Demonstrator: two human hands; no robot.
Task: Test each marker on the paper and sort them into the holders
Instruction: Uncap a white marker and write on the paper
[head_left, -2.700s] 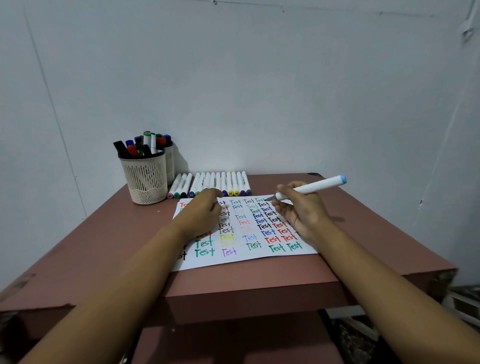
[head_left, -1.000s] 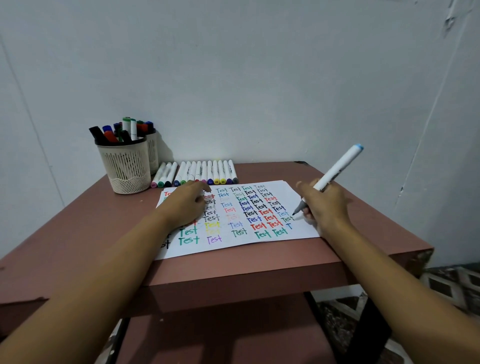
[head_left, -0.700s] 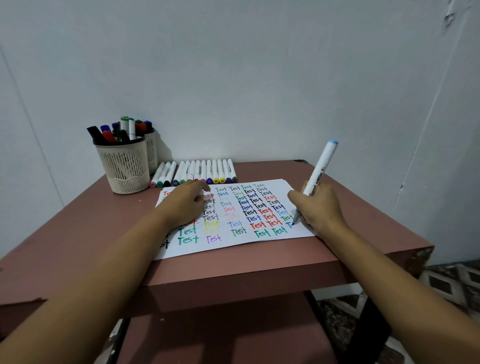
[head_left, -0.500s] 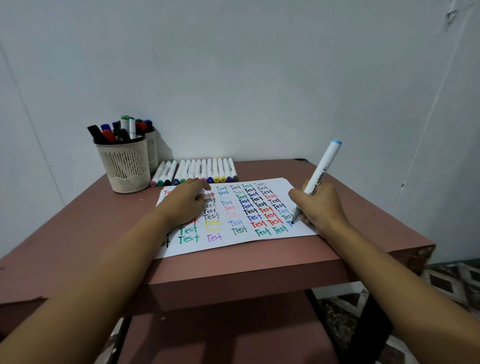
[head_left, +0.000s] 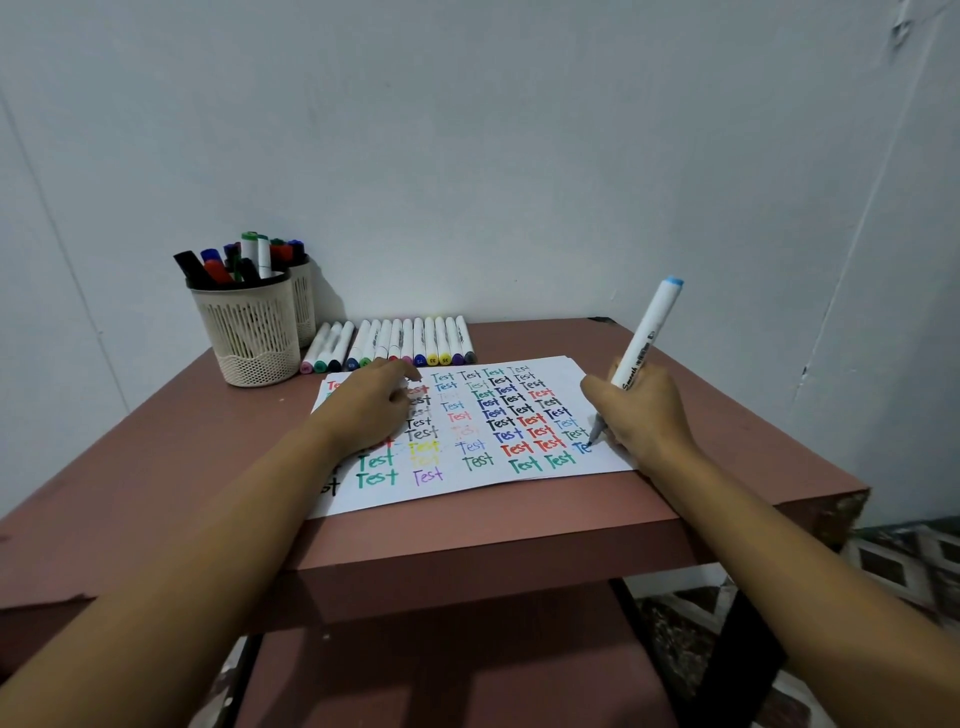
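Right hand (head_left: 641, 415) grips marker (head_left: 647, 338) (barrel reads "Smooth"); left hand (head_left: 371, 405) flat on "Test"-covered paper (head_left: 467, 488).

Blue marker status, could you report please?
Right hand writing with blue marker on paper. Left hand flat on paper. Nothing obstructing.

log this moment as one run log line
step: testing marker | right hand: writing with blue marker | left hand: flat on paper | holders: untouched

Matt paper (head_left: 483, 488), seemingly plastic holder (head_left: 249, 332)
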